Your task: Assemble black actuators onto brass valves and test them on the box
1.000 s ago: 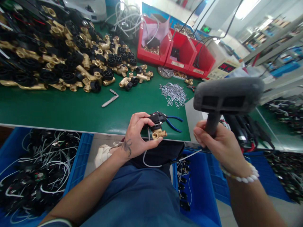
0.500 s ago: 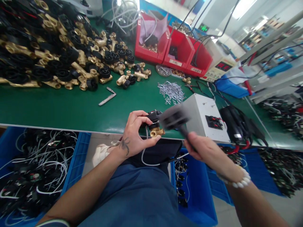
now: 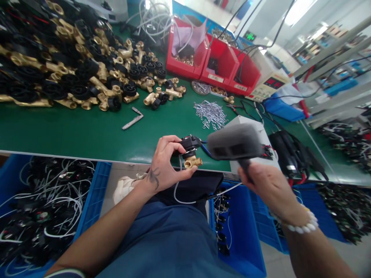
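Note:
At the bench's front edge, my left hand (image 3: 169, 164) is closed around a brass valve with a black top housing (image 3: 191, 152). Its brass ports face toward me and to the right, and a white cable hangs below it. My right hand (image 3: 265, 185) grips the handle of a grey-black mallet (image 3: 234, 143), whose head is smeared by motion. The mallet head is raised to the right of the valve, apart from it. Behind the valve lies a heap of small metal clips (image 3: 211, 114) on the green bench (image 3: 87, 135).
Brass valve bodies with black parts (image 3: 78, 73) are piled at the back left. An L-shaped metal tool (image 3: 133, 119) lies before them. Red bins (image 3: 185, 69) line the back. A grey box (image 3: 236, 123) stands to the right. Blue crates (image 3: 100, 189) sit below the bench.
My right hand and the mallet have moved right, away from the valve, and the mallet head has turned. My left hand keeps its hold on the valve in the same place.

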Demonstrator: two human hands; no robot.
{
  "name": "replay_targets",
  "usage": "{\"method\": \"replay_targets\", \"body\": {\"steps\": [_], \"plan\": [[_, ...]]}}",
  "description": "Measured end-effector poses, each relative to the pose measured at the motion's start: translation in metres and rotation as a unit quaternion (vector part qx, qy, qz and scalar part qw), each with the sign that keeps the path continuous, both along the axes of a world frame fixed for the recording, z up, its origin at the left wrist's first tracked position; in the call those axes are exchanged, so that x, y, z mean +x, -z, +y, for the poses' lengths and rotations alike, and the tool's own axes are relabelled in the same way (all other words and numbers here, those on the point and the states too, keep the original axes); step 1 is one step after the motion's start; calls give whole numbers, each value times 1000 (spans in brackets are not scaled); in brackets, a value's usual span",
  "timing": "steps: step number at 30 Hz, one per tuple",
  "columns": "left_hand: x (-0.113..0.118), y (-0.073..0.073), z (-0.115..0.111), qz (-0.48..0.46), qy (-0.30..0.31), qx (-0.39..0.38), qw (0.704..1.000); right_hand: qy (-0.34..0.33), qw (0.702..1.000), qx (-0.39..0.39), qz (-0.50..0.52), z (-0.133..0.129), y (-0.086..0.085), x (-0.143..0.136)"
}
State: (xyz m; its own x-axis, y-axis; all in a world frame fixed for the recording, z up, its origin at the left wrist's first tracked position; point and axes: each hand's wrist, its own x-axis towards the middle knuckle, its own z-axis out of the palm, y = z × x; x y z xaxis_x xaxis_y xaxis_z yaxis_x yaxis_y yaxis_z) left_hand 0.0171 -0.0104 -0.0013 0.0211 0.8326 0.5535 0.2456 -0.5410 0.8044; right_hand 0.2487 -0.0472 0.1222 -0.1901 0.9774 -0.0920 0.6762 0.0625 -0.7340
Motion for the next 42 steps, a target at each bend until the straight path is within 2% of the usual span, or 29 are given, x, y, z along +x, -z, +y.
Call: {"method": "replay_targets", "body": {"steps": [3,4,8,10,13,14,19,20,24,25,28,30,35,37,40,42], "plan": [[1,0,0,-4,-4,0,1000,55,991,59,103,1,-1,2],[1,0,1,-3,-4,1,1000,53,993,48,90,2,0,1],[1,1,1,-3,-5,2,1000,-18,997,-39,-67,7,2,-2],[1,1,1,5,-4,4,1000,-13,999,-2,-40,7,0,1],[0,0,1,14,-2,6,1000,31,993,90,70,6,1,6],[0,0,1,14,-2,7,1000,34,992,94,78,6,3,5],[-1,0,2,8,-3,5,1000,-39,997,-14,-67,11,9,-1],[-1,0,2,10,-1,2,1000,-34,997,-5,-62,11,8,-1],[0,0,2,17,3,-1,1000,35,991,94,92,8,5,5],[0,-1,2,15,1,0,1000,39,990,97,99,8,5,5],[0,-1,3,13,-6,9,1000,-10,1000,21,-15,10,8,0],[0,-1,2,14,-8,10,1000,-43,996,-15,-76,11,6,-2],[-1,-1,3,17,1,-2,1000,9,997,66,48,10,2,4],[-1,-1,3,17,-2,4,1000,0,999,36,19,10,6,3],[-1,-2,5,15,-5,6,1000,-39,995,-42,-78,13,8,-2],[-1,-2,5,11,-1,1,1000,-33,997,-31,-65,14,5,-4]]}}
